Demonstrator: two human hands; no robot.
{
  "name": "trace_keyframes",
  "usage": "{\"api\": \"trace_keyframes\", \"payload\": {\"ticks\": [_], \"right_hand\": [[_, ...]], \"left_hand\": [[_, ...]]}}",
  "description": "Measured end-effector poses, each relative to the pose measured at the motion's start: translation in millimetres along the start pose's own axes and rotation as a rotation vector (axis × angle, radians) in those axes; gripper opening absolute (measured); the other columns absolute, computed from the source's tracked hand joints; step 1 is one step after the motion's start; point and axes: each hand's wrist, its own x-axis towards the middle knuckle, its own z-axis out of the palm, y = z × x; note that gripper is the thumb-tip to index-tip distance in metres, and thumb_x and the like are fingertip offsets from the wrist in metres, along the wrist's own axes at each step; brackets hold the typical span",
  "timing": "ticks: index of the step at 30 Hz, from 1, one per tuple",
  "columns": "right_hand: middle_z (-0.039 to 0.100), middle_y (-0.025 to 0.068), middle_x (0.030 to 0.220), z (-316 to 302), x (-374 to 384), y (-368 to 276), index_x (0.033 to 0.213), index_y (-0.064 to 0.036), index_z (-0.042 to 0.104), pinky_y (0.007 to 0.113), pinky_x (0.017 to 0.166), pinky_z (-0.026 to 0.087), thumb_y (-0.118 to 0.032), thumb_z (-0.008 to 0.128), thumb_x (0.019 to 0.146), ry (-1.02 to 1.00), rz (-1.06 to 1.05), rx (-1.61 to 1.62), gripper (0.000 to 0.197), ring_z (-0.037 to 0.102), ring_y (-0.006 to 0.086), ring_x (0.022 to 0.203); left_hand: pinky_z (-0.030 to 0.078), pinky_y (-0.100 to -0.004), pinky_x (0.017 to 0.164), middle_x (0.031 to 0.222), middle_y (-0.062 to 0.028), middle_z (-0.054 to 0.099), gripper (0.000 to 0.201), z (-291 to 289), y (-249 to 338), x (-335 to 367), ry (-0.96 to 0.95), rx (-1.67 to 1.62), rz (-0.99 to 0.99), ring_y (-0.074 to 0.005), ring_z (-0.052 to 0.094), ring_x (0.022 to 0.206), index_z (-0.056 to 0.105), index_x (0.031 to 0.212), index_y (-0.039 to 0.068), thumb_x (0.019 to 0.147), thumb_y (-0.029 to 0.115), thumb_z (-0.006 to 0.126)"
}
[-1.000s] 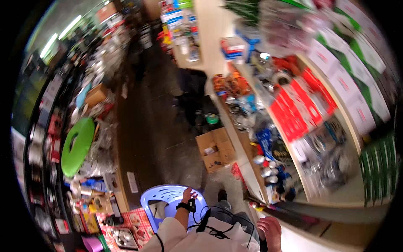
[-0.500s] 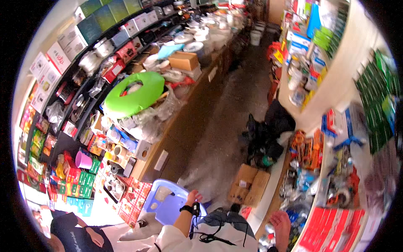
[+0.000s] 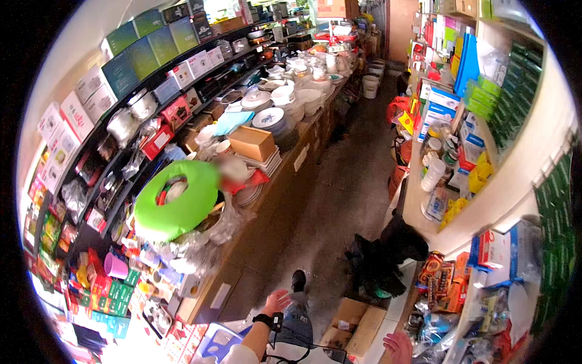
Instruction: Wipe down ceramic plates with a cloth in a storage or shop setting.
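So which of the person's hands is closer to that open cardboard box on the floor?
Right. The right hand hangs just beside the cardboard box, at its right edge; the left hand is farther off, up to its left.

Shop aisle, looking down | my left hand (image 3: 277,301) open, fingers spread, empty, above blue plastic stool (image 3: 213,346) | my right hand (image 3: 398,347) open beside cardboard box (image 3: 353,324) on floor | counter (image 3: 285,176) at left, stacked plates (image 3: 270,118), green ring (image 3: 176,200).
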Motion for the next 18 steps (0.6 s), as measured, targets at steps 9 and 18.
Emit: {"api": "trace_keyframes", "payload": {"ticks": [9, 18], "right_hand": [[0.063, 0.0187, 0.128, 170.1, 284.9, -5.4, 0.132, 0.0024, 0.054, 0.042, 0.103, 0.05, -0.023, 0.045, 0.107, 0.032, -0.031, 0.011, 0.037, 0.062, 0.0303, 0.119], [0.068, 0.015, 0.12, 366.9, 475.4, -23.9, 0.127, -0.0002, 0.059, 0.04, 0.101, 0.052, -0.027, 0.049, 0.108, -0.061, 0.269, -0.104, 0.034, 0.067, 0.0263, 0.111]], "left_hand": [[0.051, -0.0406, 0.098, 0.134, -0.006, 0.063, 0.027, 149.6, 196.5, 187.5, -0.272, 0.503, -0.084, -0.0213, 0.063, 0.115, 0.06, 0.125, 0.011, 0.105, 0.026, 0.05], [0.047, -0.0366, 0.103, 0.135, -0.0041, 0.063, 0.035, 186.0, 345.5, 254.6, -0.399, 0.402, -0.057, -0.0179, 0.06, 0.118, 0.059, 0.126, 0.011, 0.104, 0.038, 0.055]]}}
